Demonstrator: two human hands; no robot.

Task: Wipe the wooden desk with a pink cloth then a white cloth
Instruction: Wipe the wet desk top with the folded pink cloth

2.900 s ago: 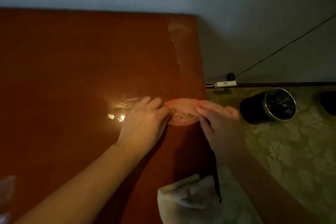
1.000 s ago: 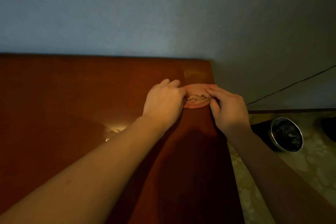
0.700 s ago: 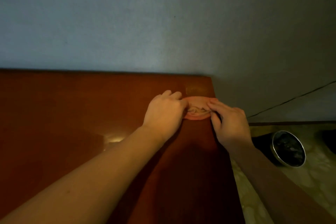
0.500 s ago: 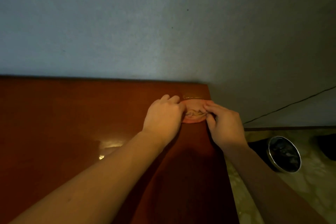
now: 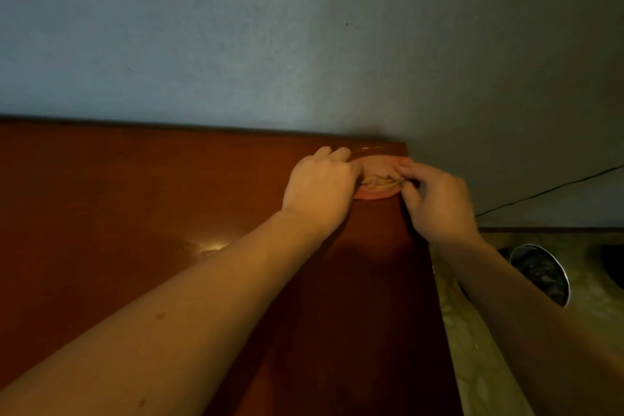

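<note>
Left hand (image 5: 320, 186): palm down on the desk, knuckles up, fingers curled in at the tips. The fingertips press into and bunch the left end of the pink cloth. The forearm reaches in from the lower left across the desktop.
Right hand (image 5: 439, 203): palm down at the desk's right edge, fingers bent. The fingertips are closed on the right end of the cloth and the thumb lies against its near side.
Grip: both hands hold the cloth and neither is spread wide. The cloth is gathered into folds in the narrow gap between the two sets of fingertips.
Pink cloth (image 5: 378, 184): crumpled and low on the desk at its far right corner, just short of the back edge. It touches both hands, and paler creases run through its middle.
Desk (image 5: 135, 213): glossy reddish-brown wood with its back edge against the wall. A bright patch of glare (image 5: 206, 245) lies just beside the left forearm.
Wall (image 5: 304, 44): plain blue-grey with a few small dark specks.
Cable (image 5: 547, 192): a thin dark line slanting across the wall at the right.
Bin (image 5: 540, 273): a dark round container with a shiny metal rim, on the floor right of the desk and partly hidden by the right forearm.
Floor (image 5: 472, 348): pale and patterned.
</note>
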